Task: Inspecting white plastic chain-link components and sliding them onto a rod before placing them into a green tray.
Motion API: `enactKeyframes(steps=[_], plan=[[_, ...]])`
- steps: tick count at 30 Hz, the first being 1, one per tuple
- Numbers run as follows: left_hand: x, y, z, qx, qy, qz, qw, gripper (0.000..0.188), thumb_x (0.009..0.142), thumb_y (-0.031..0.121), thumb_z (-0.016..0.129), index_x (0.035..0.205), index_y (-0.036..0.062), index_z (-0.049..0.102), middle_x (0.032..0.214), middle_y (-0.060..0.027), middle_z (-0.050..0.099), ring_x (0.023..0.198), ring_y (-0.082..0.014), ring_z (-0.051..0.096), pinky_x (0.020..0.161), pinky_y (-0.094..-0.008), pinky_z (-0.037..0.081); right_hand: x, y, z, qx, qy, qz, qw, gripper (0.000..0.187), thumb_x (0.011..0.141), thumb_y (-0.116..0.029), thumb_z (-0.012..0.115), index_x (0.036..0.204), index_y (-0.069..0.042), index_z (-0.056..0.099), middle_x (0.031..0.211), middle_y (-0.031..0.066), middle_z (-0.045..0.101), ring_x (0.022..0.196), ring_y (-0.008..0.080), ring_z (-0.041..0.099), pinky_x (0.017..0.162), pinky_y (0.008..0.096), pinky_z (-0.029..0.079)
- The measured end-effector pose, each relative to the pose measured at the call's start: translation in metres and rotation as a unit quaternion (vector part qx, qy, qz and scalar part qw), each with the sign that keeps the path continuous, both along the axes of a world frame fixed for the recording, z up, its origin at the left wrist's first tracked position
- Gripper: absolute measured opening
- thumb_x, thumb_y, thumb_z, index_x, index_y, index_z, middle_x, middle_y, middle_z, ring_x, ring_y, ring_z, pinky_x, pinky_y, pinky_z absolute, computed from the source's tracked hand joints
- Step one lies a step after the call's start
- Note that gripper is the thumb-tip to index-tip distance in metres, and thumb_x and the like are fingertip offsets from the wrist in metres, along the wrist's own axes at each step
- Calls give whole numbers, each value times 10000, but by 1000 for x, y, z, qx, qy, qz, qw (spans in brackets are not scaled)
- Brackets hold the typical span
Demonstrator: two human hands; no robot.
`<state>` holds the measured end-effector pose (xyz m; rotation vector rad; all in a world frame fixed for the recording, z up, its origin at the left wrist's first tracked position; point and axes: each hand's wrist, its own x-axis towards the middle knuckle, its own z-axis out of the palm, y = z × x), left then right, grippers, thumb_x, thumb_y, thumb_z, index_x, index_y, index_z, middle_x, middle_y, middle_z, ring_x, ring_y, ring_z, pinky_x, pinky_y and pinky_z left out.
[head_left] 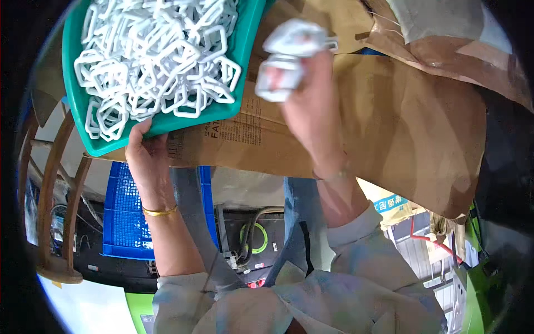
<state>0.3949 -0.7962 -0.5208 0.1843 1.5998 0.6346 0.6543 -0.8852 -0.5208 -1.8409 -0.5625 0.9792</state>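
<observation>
A green plastic tray (245, 89) at the upper left is heaped with white plastic frames (150, 61), angular open loops lying tangled together. My left hand (149, 161) grips the tray's near rim, thumb up against the edge and fingers going underneath, partly hidden. To the right of the tray, my right hand (311, 106) is raised above the cardboard, smeared by motion. It holds a small bunch of white plastic frames (292, 42), also blurred; how many there are I cannot tell.
Brown cardboard (411, 128) covers the work surface, with a torn flap (461, 67) at the far right. A blue plastic basket (128, 217) stands below on the left, beside my legs. A wooden chair back (50, 189) is at the far left. Cables (250, 234) lie on the floor.
</observation>
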Motion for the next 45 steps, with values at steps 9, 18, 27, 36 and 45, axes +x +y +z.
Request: enactKeyframes(steps=[9,18,27,36,45], plan=[[2,6,10,-61,19,9,998,318,832,44,624,1144,-8,597,1096,-95,644,984,-205,627,847,-354,525,76,-166,-226,-369,-72,-56,925,388,841,-239,657,1099,44,592,994,245,673,914,325,670,796,408,522],[-3,6,16,-19,6,11,1000,326,834,32,626,1154,-22,592,1081,-107,661,978,-230,649,883,-374,538,42,-147,-269,-448,-181,-147,863,361,785,-330,671,899,12,693,925,179,719,842,343,679,750,412,509],[9,3,14,-22,22,43,999,312,833,20,624,1139,-30,594,1059,-109,665,965,-213,653,874,-366,547,89,-81,-247,-388,-168,-244,873,384,819,-349,675,943,15,679,924,166,694,889,247,631,782,370,477],[7,5,14,-37,8,58,998,359,829,11,609,1186,-11,578,1120,-101,645,1001,-228,641,887,-364,529,95,-24,-207,-264,-120,-241,926,395,806,-283,713,980,64,640,903,122,676,849,184,608,775,316,479],[17,5,15,-31,41,49,997,292,833,30,618,1122,-10,605,1069,-86,651,940,-201,645,840,-343,534,138,53,-253,-146,-324,-105,929,324,835,-313,659,940,-12,716,959,199,717,935,324,685,837,442,504]])
